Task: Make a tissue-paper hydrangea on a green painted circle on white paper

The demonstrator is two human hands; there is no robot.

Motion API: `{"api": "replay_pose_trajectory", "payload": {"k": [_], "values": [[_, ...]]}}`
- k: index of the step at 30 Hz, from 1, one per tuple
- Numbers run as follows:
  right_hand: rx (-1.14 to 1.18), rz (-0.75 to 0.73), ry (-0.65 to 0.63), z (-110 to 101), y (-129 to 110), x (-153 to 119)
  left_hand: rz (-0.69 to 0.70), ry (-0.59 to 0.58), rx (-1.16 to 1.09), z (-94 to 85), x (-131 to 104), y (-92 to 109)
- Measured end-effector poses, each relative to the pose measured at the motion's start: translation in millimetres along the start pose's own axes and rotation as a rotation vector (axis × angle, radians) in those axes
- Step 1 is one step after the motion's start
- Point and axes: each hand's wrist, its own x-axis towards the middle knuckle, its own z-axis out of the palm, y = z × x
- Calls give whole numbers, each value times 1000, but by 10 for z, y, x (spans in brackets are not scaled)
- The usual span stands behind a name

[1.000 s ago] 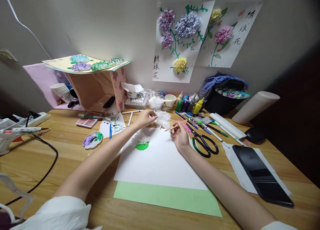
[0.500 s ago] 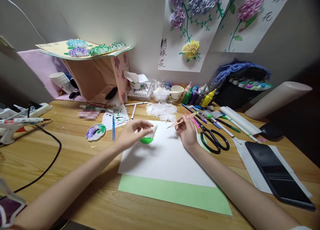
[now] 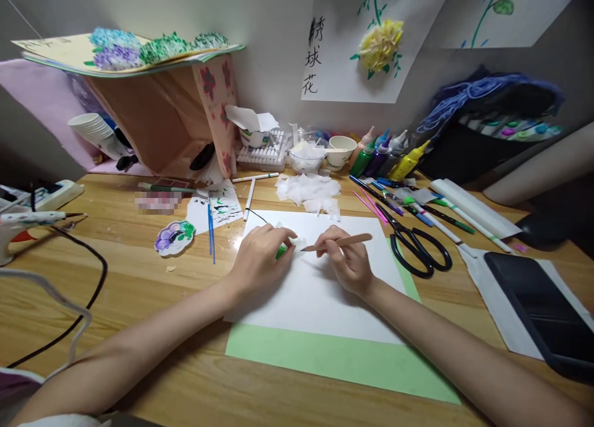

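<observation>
My left hand (image 3: 262, 257) rests over a white paper sheet (image 3: 297, 309), its fingers closed around a small rounded green thing (image 3: 281, 251). White bits (image 3: 298, 242) show at its upper side; the fingers hide most of it, so I cannot tell its kind. My right hand (image 3: 347, 263) pinches a flat wooden stick (image 3: 350, 240) like a pen. The stick's pointed tip is close to the white bits; whether it touches them I cannot tell. Under the white sheet lies a larger light green sheet (image 3: 325, 364).
Black-handled scissors (image 3: 417, 254) lie right of the sheets, beside pens and a phone (image 3: 541, 309). Behind are torn white tissue pieces (image 3: 309, 190), a paper cup (image 3: 340, 155) and paint bottles (image 3: 380, 158). Left are a paint palette (image 3: 174, 238), blue brushes (image 3: 211, 229) and a glue gun (image 3: 28, 223).
My left hand has come down onto the sheet with the green thing. My right hand has turned the stick, bringing its tip close to the white bits. The view has tilted down.
</observation>
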Motion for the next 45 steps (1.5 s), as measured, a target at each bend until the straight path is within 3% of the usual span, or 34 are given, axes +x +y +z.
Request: {"api": "replay_pose_trajectory", "payload": {"k": [5,9,13,18,25,31,38,45], "values": [[-95,22,-75,20,7,47,16,19,12,11,-6,-5],[-116,65,-104,38,26,48,4,132,37,-65,12,-94],[-99,100,-107,45,33,36,-230,302,15,-112,56,-362],[-64,172,-94,61,52,53,-468,188,-199,-23,94,-605],[41,346,-31,140,148,165,-436,149,-171,18,87,-578],[89,346,90,96,112,126,-400,127,-119,2,91,-561],[119,334,-5,88,107,136,-368,126,-103,9,98,-561],[108,347,17,98,129,137,-349,123,-77,10,103,-553]]}}
